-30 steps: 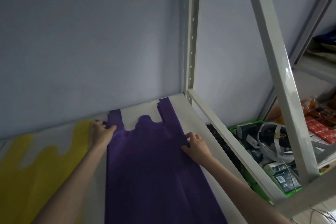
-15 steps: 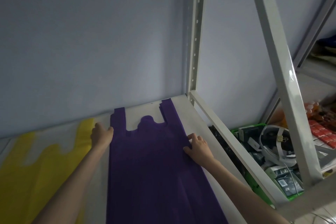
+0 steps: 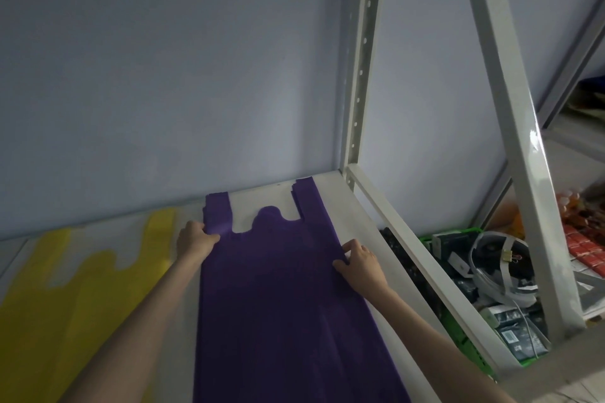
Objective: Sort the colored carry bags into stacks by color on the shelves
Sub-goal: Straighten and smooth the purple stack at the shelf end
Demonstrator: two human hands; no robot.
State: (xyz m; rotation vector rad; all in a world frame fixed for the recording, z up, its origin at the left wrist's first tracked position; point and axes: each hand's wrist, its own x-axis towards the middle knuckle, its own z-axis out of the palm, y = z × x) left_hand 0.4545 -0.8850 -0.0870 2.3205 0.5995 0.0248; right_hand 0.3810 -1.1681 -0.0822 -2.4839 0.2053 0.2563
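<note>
head view: purple carry bag point(image 3: 281, 298) lies flat on the white shelf point(image 3: 347, 216), handles toward the wall, just beside a yellow carry bag point(image 3: 65, 298). left hand point(image 3: 196, 242) pinches the purple bag's left edge below a handle; right hand point(image 3: 360, 263), fingers curled, grips its right edge.

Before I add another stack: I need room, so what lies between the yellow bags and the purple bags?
In the head view, only bare shelf and the left hand and forearm, between yellow bags and purple bags.
</note>
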